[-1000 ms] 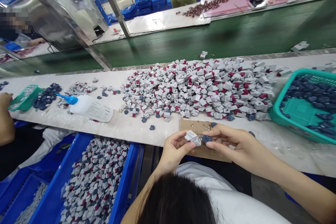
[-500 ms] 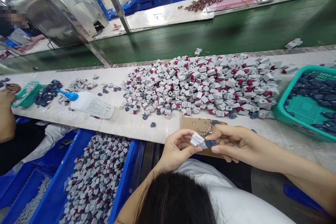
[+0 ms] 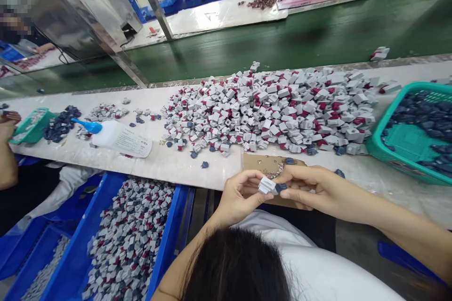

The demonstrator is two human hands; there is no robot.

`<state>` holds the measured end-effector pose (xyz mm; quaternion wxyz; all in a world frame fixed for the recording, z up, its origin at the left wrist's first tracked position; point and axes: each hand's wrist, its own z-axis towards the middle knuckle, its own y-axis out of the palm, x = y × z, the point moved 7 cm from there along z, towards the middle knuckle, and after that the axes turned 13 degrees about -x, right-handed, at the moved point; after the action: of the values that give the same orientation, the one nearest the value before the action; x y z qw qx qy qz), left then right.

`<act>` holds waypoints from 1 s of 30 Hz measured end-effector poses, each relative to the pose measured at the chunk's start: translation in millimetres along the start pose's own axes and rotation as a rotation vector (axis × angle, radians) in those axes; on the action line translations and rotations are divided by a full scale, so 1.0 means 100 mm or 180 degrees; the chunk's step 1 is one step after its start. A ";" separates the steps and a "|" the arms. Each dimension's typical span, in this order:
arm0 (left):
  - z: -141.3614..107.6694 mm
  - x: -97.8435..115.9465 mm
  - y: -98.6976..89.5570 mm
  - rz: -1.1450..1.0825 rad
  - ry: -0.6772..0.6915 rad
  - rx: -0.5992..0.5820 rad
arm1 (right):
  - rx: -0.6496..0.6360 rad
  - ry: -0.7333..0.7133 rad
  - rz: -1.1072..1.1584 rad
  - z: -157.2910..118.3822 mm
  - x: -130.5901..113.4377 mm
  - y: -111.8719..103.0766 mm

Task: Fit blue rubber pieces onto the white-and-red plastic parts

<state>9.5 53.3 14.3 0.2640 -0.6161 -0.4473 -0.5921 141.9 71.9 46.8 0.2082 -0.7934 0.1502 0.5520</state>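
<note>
The left hand [image 3: 243,193] and the right hand [image 3: 312,188] were both closed in a pinch, meeting in front of the person's chest. The left hand gripped a white plastic block [image 3: 266,186], and the right hand gripped a dark blue piece [image 3: 281,188]. The two pieces touched end to end, though it could not be told whether they were joined. They were held just past the near edge of the white counter [image 3: 197,171], over a sheet of brown cardboard [image 3: 256,162] dotted with small metallic bits [image 3: 271,169].

A large heap of white blocks with red parts [image 3: 268,108] lay on the counter just beyond the cardboard. To its right stood a teal plastic basket [image 3: 372,148] holding dark blue pieces [image 3: 420,113]. To its left, a squeeze bottle with a blue nozzle [image 3: 109,134] lay on its side. A blue bin [image 3: 176,218] sat below the counter to the person's left, filled with white blocks with dark blue and red parts [image 3: 129,240]. At the far left, a co-worker's hand [image 3: 9,124] was just beside a small teal tray [image 3: 30,127].
</note>
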 end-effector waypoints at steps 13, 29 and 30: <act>0.29 0.36 0.17 0.1184 0.1276 0.0133 | 0.1039 -0.0058 0.2326 0.60 -0.18 0.04; -0.35 -0.02 -0.37 0.1739 0.0628 0.1654 | 0.1014 -0.0430 0.1320 1.00 -0.22 0.34; -0.57 -0.08 -0.57 0.1863 0.0284 0.2025 | 0.1056 -0.0609 0.1120 0.98 -0.25 0.27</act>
<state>-66.6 29.1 3.7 0.6166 -0.5787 -0.4021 -0.3510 41.3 97.3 35.8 0.2496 -0.6542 0.3540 0.6200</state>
